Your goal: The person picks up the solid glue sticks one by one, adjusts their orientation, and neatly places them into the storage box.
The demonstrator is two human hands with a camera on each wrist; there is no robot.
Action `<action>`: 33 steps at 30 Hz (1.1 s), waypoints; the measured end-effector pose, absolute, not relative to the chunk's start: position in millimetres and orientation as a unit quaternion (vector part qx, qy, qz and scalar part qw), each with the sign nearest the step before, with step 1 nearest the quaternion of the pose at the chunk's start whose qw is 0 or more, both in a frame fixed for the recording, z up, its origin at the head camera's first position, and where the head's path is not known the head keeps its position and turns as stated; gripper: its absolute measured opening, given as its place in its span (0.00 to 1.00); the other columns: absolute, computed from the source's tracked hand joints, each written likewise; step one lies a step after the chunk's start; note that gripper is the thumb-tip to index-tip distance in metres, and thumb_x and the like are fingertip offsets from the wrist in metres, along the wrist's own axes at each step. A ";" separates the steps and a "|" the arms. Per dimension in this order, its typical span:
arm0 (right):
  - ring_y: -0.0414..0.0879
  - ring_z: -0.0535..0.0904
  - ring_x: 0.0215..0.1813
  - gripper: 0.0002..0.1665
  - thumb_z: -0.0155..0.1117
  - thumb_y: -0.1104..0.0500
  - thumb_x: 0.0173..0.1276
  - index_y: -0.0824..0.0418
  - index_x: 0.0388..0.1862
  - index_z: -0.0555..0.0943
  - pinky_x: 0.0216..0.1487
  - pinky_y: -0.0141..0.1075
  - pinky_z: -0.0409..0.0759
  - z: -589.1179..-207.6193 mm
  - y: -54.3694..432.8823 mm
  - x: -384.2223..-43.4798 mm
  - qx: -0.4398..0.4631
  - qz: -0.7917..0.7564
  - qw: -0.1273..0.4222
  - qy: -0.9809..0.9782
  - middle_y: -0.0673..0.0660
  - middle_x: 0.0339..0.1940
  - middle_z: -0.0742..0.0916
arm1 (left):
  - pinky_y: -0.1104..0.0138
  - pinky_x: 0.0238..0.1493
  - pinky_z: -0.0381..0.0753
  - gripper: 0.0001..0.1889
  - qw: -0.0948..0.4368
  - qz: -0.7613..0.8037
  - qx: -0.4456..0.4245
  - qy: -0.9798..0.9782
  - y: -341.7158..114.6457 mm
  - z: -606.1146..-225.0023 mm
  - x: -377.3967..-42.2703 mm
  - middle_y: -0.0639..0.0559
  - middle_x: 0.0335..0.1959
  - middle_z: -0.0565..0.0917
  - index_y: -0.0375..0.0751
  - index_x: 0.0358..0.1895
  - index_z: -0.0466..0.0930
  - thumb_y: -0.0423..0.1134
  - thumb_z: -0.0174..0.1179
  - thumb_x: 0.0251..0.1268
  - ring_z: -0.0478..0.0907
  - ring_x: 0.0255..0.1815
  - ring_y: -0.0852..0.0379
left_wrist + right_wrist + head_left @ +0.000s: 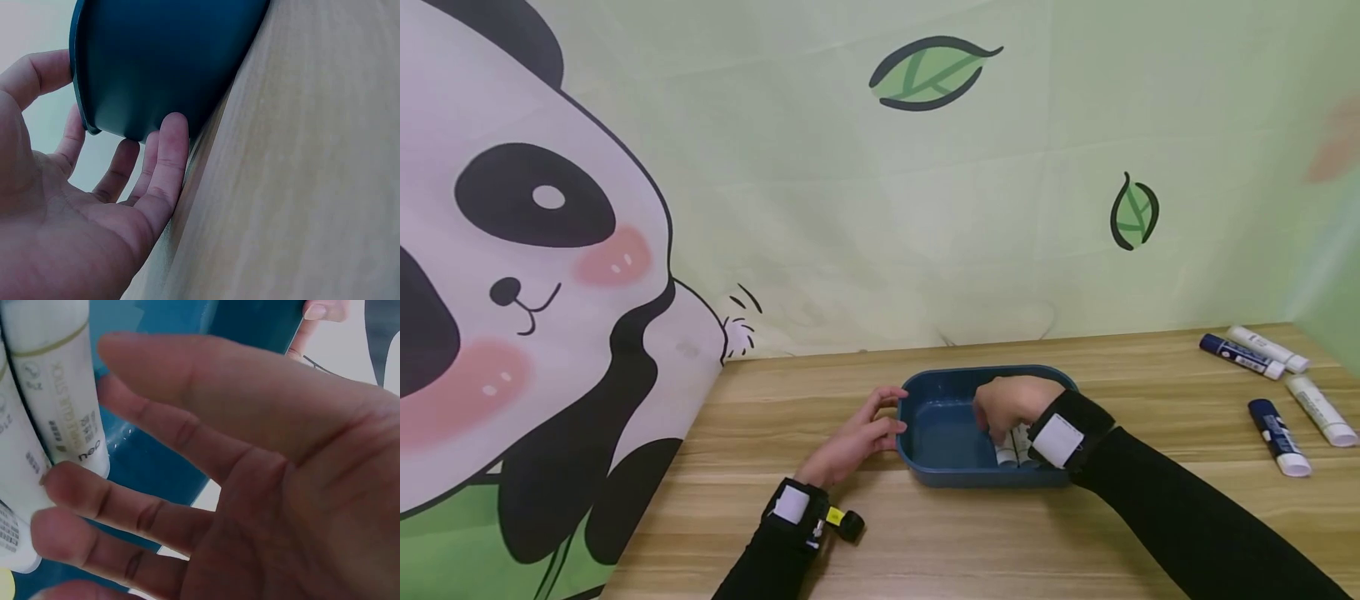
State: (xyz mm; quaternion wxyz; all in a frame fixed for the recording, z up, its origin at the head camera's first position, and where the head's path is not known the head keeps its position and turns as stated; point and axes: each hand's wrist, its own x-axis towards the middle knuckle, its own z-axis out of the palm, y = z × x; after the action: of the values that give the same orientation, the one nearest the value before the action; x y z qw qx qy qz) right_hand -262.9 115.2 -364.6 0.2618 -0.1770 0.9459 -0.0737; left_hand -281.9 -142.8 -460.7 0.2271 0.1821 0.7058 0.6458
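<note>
A blue plastic bin (pixel 947 478) stands on the wooden table. My left hand (pixel 857 437) is at its left end, with fingers spread and fingertips touching the rim and outer wall (pixel 169 69). Inside the bin's right half is my right hand (pixel 1015 400), reaching down from above. White glue sticks (pixel 56 394) lie side by side there, lettered "GLUE STICK". In the right wrist view, my right fingers (pixel 125 500) are extended beside them, and the thumb stands apart from the index finger. Two of its fingertips are at the sticks; whether they touch is hard to tell.
On the table's right side lie a navy-and-white tube (pixel 1242 356) against a white tube (pixel 1267 348), another white tube (pixel 1321 410), and a second navy-and-white one (pixel 1279 438). A green cloth backdrop (pixel 820 208) with a panda print rises behind the table.
</note>
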 end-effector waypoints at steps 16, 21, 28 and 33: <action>0.47 0.71 0.31 0.11 0.68 0.68 0.58 0.55 0.38 0.84 0.27 0.38 0.69 -366.2 114.6 -262.2 -0.185 -0.077 0.268 0.942 0.52 0.35 0.81 | 0.64 0.48 0.76 0.24 0.230 0.645 0.184 0.705 -142.8 -459.5 -279.7 0.44 0.67 0.55 0.52 0.68 0.60 0.38 0.51 0.70 0.71 0.52 0.50; 0.45 0.69 0.27 0.11 0.66 0.68 0.59 0.53 0.37 0.85 0.23 0.36 0.65 -365.3 114.2 -262.1 -0.185 -0.078 0.272 0.941 0.52 0.34 0.79 | 0.64 0.48 0.76 0.24 0.229 0.645 0.186 0.705 -143.0 -459.3 -280.3 0.44 0.67 0.56 0.52 0.68 0.61 0.38 0.51 0.70 0.71 0.51 0.50; 0.43 0.67 0.24 0.10 0.66 0.68 0.58 0.53 0.36 0.85 0.21 0.34 0.63 -363.5 114.2 -261.3 -0.190 -0.084 0.274 0.939 0.52 0.32 0.79 | 0.64 0.48 0.76 0.24 0.228 0.643 0.186 0.707 -143.1 -459.5 -281.5 0.45 0.67 0.56 0.52 0.67 0.61 0.38 0.51 0.70 0.71 0.52 0.49; 0.42 0.65 0.22 0.11 0.65 0.67 0.60 0.54 0.38 0.85 0.20 0.33 0.62 -361.9 114.0 -259.8 -0.186 -0.097 0.281 0.937 0.52 0.29 0.78 | 0.64 0.48 0.76 0.24 0.229 0.644 0.189 0.705 -143.0 -460.2 -281.8 0.45 0.67 0.56 0.52 0.67 0.61 0.38 0.51 0.71 0.71 0.52 0.49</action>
State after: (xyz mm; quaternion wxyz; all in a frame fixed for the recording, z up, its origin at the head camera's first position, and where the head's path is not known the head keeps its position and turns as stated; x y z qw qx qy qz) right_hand -259.8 114.0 -361.9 0.2806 -0.1862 0.9366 -0.0970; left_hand -281.8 -143.0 -460.2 0.2286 0.1891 0.7053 0.6438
